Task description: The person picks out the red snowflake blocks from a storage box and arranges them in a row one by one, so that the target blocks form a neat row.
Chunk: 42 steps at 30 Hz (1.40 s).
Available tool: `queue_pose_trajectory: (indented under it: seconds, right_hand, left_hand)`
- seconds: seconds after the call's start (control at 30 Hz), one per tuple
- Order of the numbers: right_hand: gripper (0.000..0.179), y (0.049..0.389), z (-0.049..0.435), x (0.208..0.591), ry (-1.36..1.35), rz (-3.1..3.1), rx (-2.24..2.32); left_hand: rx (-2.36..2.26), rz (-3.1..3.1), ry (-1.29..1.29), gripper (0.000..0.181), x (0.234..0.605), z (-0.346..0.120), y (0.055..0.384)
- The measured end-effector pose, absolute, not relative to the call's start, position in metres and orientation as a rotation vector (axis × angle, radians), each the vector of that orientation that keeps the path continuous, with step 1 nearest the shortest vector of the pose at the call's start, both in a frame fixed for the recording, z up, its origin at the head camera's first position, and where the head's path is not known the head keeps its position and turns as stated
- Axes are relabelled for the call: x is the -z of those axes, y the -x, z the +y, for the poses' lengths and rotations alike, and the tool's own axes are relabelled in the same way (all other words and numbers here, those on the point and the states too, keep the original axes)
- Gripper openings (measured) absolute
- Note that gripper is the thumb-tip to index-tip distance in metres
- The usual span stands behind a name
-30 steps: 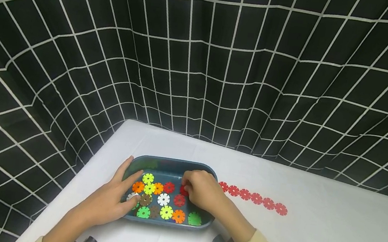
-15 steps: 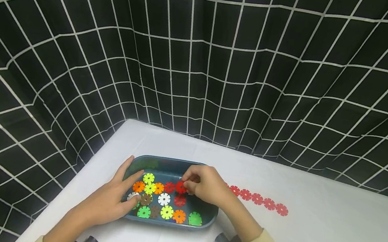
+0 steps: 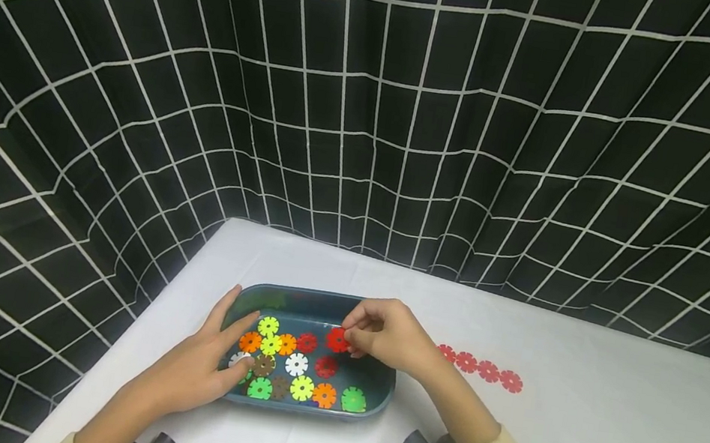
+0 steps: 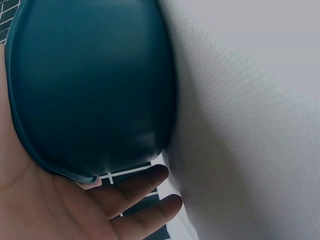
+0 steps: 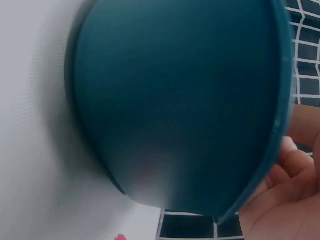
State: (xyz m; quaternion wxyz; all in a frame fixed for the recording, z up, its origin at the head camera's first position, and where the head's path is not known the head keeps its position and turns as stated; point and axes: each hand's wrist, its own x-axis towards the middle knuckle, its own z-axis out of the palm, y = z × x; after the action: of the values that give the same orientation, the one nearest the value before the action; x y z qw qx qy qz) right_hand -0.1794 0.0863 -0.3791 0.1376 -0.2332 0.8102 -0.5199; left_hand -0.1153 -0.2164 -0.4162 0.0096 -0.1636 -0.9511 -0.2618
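Observation:
A dark teal plastic tub [image 3: 328,413] stands on the white tabletop, with several notched, flower-shaped plastic discs of various colours lying inside. Over it, my right hand [image 3: 398,340] pinches a red flower-shaped disc [image 3: 336,339] between thumb and fingers. My left hand [image 3: 198,370] rests across the tub's left end, its thumb and a finger reaching over the rim. In the left wrist view two relaxed fingers [image 4: 145,212] extend beside the tub's outer wall [image 4: 95,85]. The right wrist view shows the tub's other outer wall [image 5: 180,100]; the pinched disc is hidden there.
A line of red flower-shaped discs [image 3: 487,372] lies on the table right of the tub, partly hidden by my right hand. Two more red discs [image 3: 326,367] lie in the tub. A black curtain with white grid lines [image 3: 410,123] hangs behind the table.
My right hand has lifted the red disc from the tub's right part and drawn slightly up and right, with the disc now in clear sight. My left hand stays in place.

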Motion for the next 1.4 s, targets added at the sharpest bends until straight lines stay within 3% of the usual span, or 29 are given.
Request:
queue_pose_trajectory:
  seconds: [1.4]
  right_hand:
    - [0.010, 0.160, 0.151, 0.379, 0.436, 2.327, 1.669]
  left_hand:
    - [0.820, -2.978, 0.501, 0.063, 0.418, -0.217, 0.116]
